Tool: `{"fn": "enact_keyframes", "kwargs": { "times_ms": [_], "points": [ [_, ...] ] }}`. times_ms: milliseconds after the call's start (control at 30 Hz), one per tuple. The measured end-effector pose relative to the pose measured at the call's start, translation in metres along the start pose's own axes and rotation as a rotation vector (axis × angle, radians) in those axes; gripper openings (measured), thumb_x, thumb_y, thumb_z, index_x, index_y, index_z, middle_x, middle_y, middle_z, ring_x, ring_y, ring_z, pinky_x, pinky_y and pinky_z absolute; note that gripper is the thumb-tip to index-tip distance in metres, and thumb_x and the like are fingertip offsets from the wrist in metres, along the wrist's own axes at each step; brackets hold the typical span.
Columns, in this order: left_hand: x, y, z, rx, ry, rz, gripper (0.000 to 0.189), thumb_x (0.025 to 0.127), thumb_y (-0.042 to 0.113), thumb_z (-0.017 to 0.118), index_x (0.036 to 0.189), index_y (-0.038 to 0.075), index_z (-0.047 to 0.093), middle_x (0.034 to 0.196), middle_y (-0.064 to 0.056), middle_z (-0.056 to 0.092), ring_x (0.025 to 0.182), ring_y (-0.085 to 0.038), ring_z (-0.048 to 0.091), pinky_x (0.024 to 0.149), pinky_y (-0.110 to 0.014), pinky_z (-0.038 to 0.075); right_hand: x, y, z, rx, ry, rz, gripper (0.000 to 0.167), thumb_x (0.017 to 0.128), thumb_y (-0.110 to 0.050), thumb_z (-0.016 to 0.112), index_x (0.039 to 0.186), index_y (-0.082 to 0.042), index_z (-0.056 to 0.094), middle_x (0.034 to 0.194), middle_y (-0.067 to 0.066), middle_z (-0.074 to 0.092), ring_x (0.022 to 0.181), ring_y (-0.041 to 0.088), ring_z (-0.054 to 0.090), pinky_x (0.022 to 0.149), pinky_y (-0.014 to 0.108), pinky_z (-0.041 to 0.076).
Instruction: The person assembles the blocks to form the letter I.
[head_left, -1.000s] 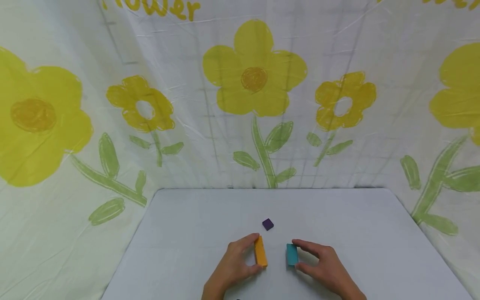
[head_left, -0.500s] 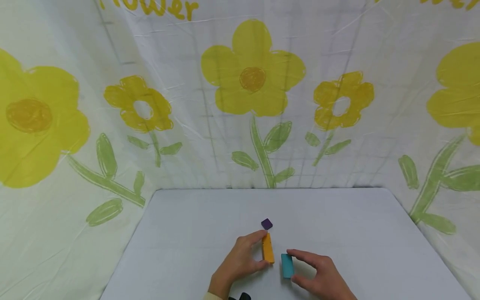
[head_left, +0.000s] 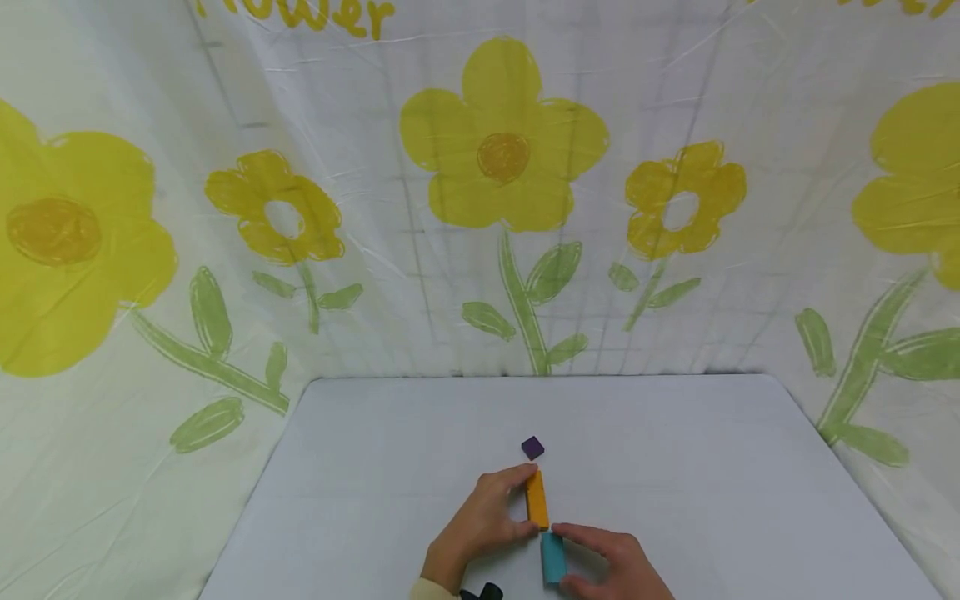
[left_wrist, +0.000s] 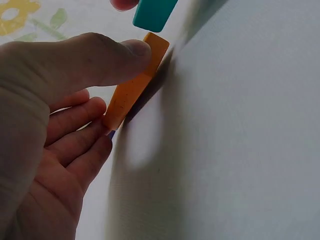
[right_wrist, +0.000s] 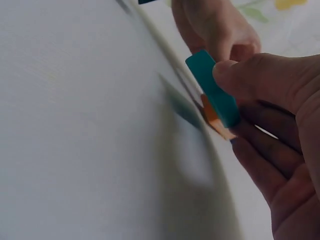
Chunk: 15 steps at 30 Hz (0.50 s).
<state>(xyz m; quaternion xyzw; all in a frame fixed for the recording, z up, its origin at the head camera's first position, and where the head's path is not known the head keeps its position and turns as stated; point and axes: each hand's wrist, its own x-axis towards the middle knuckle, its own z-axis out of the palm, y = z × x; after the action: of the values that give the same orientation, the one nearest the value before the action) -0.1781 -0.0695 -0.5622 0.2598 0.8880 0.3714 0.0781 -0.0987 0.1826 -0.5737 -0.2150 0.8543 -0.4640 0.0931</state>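
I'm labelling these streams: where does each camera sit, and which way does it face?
Head: on the head, facing forward and down at the white table and flowered curtain; left hand and right hand show.
Left wrist: on that wrist, facing the orange block; left hand and a right-hand fingertip show.
Right wrist: on that wrist, facing the teal block; both hands show.
Shared: both wrist views show both blocks.
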Motion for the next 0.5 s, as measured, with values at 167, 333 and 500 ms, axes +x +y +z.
{"fn": "enact_keyframes", "kwargs": {
  "times_ms": [167, 333, 500],
  "points": [
    [0.0016, -0.0021, 0.0008, 0.027, -0.017, 0.020, 0.082, 0.085, 0.017, 0.096, 0.157, 0.006, 0.058, 0.160, -0.006, 0.063, 0.147, -0.022, 0.061, 0.124, -0.040, 0.049, -0.0008, -0.0029, 0.0074, 0.011, -0.045, 0.053, 0.060, 0.097, -0.041, 0.084, 0.149, -0.015, 0.069, 0.146, 0.004, 0.073, 0.132, 0.023, 0.071, 0.105, 0.048, 0.063],
    [0.0016, -0.0059, 0.0016, 0.009, -0.025, -0.001, 0.082, 0.088, 0.021, 0.093, 0.160, 0.009, 0.056, 0.163, -0.004, 0.060, 0.149, -0.022, 0.059, 0.125, -0.042, 0.048, 0.0002, -0.0045, 0.0106, -0.009, -0.072, 0.060, 0.063, 0.096, -0.040, 0.086, 0.151, -0.015, 0.067, 0.149, 0.005, 0.071, 0.134, 0.028, 0.070, 0.107, 0.052, 0.061],
    [0.0022, -0.0097, 0.0032, -0.023, 0.009, 0.003, 0.071, 0.095, 0.021, 0.086, 0.158, 0.006, 0.057, 0.161, -0.005, 0.062, 0.149, -0.023, 0.059, 0.126, -0.044, 0.047, 0.0000, -0.0099, 0.0114, -0.070, -0.065, 0.072, 0.066, 0.096, -0.043, 0.085, 0.153, -0.015, 0.065, 0.151, 0.002, 0.070, 0.137, 0.028, 0.068, 0.109, 0.048, 0.060]
  ]
}}
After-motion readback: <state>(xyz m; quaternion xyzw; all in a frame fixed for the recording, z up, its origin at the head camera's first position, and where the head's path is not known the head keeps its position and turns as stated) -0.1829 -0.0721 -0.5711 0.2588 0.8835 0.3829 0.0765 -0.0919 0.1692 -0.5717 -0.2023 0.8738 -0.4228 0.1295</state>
